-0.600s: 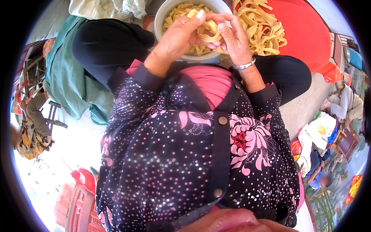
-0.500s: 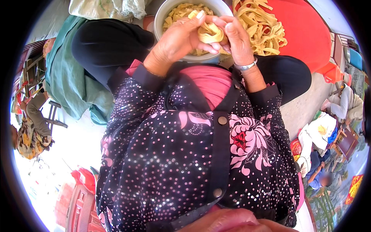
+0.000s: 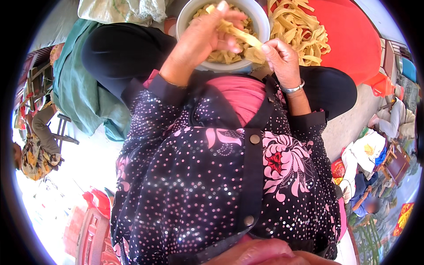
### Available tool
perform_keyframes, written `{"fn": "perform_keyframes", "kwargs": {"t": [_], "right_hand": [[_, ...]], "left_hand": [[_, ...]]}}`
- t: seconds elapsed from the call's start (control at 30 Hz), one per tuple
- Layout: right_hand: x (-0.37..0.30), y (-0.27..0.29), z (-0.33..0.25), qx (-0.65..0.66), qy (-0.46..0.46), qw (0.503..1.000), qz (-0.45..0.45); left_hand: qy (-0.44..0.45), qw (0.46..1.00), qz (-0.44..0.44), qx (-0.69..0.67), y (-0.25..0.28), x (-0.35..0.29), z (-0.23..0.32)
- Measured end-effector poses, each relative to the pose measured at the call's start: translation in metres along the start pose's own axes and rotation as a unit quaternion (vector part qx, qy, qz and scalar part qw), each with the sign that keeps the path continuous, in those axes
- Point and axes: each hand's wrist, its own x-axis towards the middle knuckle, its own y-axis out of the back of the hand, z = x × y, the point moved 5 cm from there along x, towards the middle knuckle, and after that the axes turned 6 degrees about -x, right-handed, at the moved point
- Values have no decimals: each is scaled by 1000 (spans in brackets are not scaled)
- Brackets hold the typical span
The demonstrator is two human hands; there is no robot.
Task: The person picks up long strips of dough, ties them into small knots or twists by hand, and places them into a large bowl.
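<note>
A flat, pale yellow strip (image 3: pixel 244 35) stretches between my two hands above a white bowl (image 3: pixel 180 25). My left hand (image 3: pixel 194 46) has the strip lying across it under the raised thumb, its fingers somewhat apart and slightly blurred. At the other end of the strip, my right hand (image 3: pixel 285 62), with a silver bangle at the wrist, pinches it between thumb and curled fingers. Inside the bowl lie many short yellow pieces (image 3: pixel 223 56), partly hidden by my left hand. A loose heap of long yellow strips (image 3: pixel 300 33) lies just right of the bowl.
The heap rests on a red surface (image 3: pixel 353 39). Left of my knee are a green cloth (image 3: pixel 84 88) and a whitish sack (image 3: pixel 119 9). A red plastic chair (image 3: pixel 95 234) stands at lower left. Other people, one in a blue top (image 3: pixel 362 205), sit at the sides.
The strip, coiled between both hands before, is now drawn out straight. My right hand has moved down and right, away from the left.
</note>
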Motion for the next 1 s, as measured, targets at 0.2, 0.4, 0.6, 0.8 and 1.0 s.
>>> {"fn": "perform_keyframes", "kwargs": {"t": [0.2,0.4,0.6,0.8,1.0], "right_hand": [[6,-15,5,-52,-68,991,-103],[13,-34,-9,8,-109,974,-197],[33,-22,-30,-75,15,984,-163],[62,7,-54,-143,85,976,-142],[136,58,-119,-293,245,924,-25]], "left_hand": [[55,971,96,210,18,0,-9],[45,990,80,103,15,8,-8],[13,996,88,30,23,4,19],[-50,994,82,47,15,28,50],[-179,967,75,163,-30,81,132]]}}
